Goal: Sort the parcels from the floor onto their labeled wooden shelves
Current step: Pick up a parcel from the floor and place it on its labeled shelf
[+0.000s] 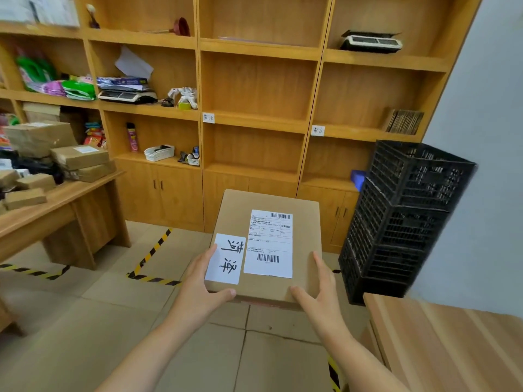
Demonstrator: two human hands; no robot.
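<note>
You hold a flat brown cardboard parcel (267,244) between both hands, off the floor, in front of the wooden shelves (254,120). Your left hand (203,284) clasps its near left corner, thumb on top beside the white handwritten label (225,258); your right hand (319,290) clasps the near right corner, fingers (321,263) along the edge. A printed shipping label (268,243) with barcodes lies between your thumbs. Beyond your fingers, small paper tags (208,118) mark the shelf edges.
</note>
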